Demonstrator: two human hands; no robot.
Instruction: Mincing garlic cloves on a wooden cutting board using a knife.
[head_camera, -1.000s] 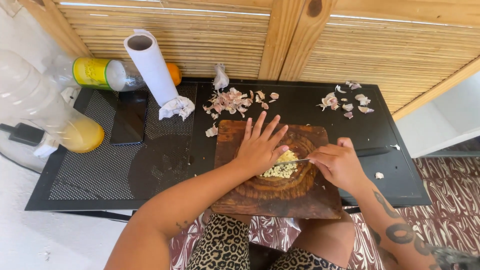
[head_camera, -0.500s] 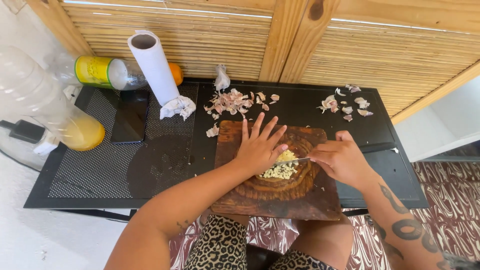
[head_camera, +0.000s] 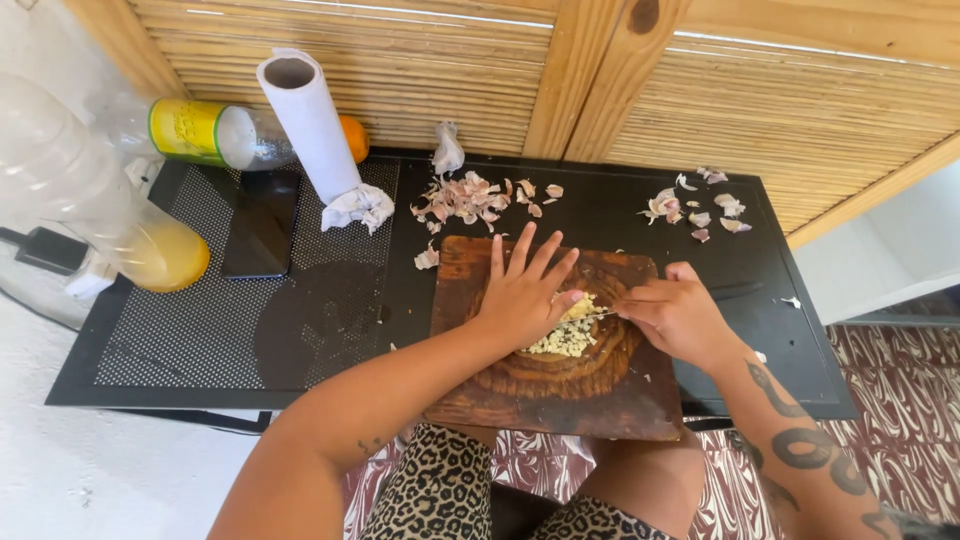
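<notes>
Two hands on board (head_camera: 610, 400): left hand (head_camera: 520, 300) open, flat over knife (head_camera: 603, 314); right hand (head_camera: 675, 318) grips its handle; chopped garlic (head_camera: 565, 338) beneath.

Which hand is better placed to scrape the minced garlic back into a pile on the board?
Probably the right hand: it grips the knife, whose blade reaches the minced garlic. The left hand lies flat, fingers spread, over the blade on the wooden board, holding nothing.
</notes>
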